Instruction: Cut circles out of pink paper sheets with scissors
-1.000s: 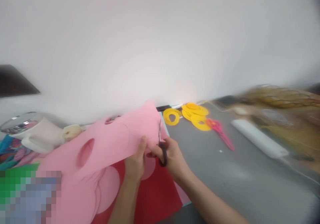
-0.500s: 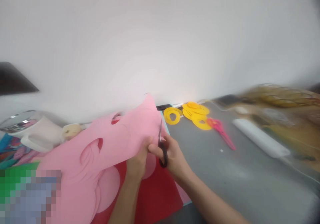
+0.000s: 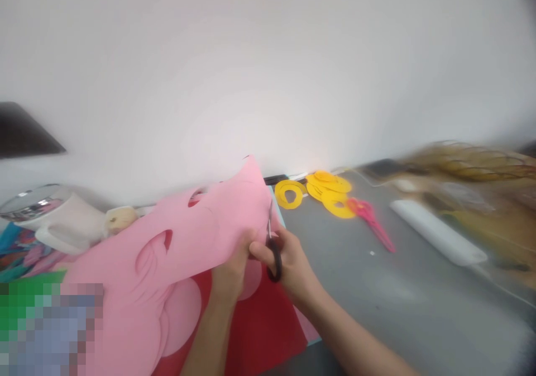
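Observation:
A large pink sheet (image 3: 201, 225) with curved cut-outs stretches from the lower left to the middle of the view. Its right part is gripped by my left hand (image 3: 237, 261), whose fingertips are partly hidden by the sheet. Black-handled scissors (image 3: 274, 253) are in my right hand (image 3: 291, 258), blades pointing up at the sheet's right edge. Beneath the hands lies a red sheet (image 3: 263, 331), with pink round pieces (image 3: 182, 314) on it.
Yellow rings (image 3: 288, 195) and pink scissors (image 3: 372, 222) lie on the grey table (image 3: 355, 309). A white roll (image 3: 438, 232) is at the right. A white mug (image 3: 71, 225) and a green sheet (image 3: 50, 281) are at the left.
The scissors' blades look slightly closer together at the sheet's edge. Both hands have kept almost the same place.

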Demonstrator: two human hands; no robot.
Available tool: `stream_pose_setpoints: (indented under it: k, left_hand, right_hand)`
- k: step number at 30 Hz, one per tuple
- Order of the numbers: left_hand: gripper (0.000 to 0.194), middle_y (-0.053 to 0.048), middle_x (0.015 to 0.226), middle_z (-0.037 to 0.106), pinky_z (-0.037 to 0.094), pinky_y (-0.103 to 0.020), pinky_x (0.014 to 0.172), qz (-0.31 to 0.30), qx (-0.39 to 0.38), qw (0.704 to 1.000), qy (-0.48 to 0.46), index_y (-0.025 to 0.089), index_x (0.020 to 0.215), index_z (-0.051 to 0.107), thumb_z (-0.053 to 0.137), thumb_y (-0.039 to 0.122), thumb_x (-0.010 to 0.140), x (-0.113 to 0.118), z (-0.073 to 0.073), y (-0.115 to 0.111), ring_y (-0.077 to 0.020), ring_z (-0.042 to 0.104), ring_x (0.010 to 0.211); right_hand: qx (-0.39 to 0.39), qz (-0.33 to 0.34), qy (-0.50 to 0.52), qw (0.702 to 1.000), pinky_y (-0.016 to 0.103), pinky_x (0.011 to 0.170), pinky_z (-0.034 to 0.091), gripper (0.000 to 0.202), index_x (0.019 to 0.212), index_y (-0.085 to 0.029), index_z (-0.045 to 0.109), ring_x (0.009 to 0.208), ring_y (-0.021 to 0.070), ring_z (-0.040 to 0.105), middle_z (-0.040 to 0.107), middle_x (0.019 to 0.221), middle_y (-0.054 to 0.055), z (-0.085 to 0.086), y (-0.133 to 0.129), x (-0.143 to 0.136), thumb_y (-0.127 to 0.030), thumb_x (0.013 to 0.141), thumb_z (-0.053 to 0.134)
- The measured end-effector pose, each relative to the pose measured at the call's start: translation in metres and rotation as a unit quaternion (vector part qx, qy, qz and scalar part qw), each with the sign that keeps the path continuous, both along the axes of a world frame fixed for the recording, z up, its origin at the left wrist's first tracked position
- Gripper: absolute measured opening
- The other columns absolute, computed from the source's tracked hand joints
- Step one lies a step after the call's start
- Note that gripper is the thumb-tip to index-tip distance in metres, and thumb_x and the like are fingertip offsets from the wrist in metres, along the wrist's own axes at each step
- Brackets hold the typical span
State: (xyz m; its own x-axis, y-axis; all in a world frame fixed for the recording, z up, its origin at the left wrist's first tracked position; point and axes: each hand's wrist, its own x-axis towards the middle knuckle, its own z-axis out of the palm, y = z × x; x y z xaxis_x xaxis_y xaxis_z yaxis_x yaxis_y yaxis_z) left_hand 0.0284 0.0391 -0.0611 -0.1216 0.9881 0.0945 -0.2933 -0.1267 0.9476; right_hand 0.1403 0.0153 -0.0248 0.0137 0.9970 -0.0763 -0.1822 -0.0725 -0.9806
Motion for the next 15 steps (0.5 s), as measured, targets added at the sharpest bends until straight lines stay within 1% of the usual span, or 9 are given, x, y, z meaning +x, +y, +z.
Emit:
stream_pose_setpoints:
  k: [8, 11, 13, 15]
  left_hand:
    - [0.035, -0.006, 0.092, 0.069, 0.055, -0.04, 0.077, 0.01, -0.031, 0.999, 0.025, 0.02, 0.088, 0.07, 0.078, 0.047, 0.069, -0.0037, -0.0046, -0.0001, -0.0263, 0.064, 0.09]
    - [0.031, -0.003, 0.08, 0.066, 0.055, -0.04, 0.076, -0.007, -0.035, 0.999, 0.02, 0.02, 0.08, 0.069, 0.079, 0.046, 0.068, -0.005, -0.0045, 0.0006, -0.0235, 0.063, 0.082]
    - [0.029, -0.002, 0.077, 0.065, 0.054, -0.04, 0.077, -0.018, -0.034, 0.999, 0.01, 0.019, 0.078, 0.069, 0.079, 0.044, 0.068, -0.0052, -0.004, 0.0013, -0.0229, 0.063, 0.08]
    - [0.029, -0.005, 0.085, 0.069, 0.054, -0.042, 0.082, -0.01, -0.029, 1.0, -0.005, 0.019, 0.083, 0.071, 0.08, 0.041, 0.068, -0.005, -0.0031, 0.0017, -0.0252, 0.064, 0.086]
  right_hand:
    - [-0.008, 0.001, -0.001, 1.0, 0.029, 0.057, 0.045, 0.046, 0.072, -0.02, 0.052, 0.055, 0.0133, 0.045, 0.047, 0.054, -0.006, -0.0015, 0.0003, -0.0001, -0.052, 0.059, 0.082]
    - [-0.02, -0.001, -0.005, 1.0, 0.03, 0.056, 0.044, 0.046, 0.073, -0.02, 0.051, 0.054, 0.0134, 0.045, 0.045, 0.053, -0.007, -0.0025, 0.0003, -0.0004, -0.052, 0.058, 0.081]
    - [-0.025, -0.002, -0.006, 1.0, 0.03, 0.057, 0.044, 0.046, 0.073, -0.02, 0.052, 0.055, 0.0141, 0.047, 0.047, 0.054, -0.006, -0.002, 0.0002, -0.0001, -0.051, 0.058, 0.082]
    - [-0.026, 0.005, -0.005, 1.0, 0.03, 0.059, 0.044, 0.047, 0.076, -0.02, 0.053, 0.058, 0.015, 0.05, 0.051, 0.056, -0.005, -0.0003, 0.0003, 0.001, -0.051, 0.057, 0.082]
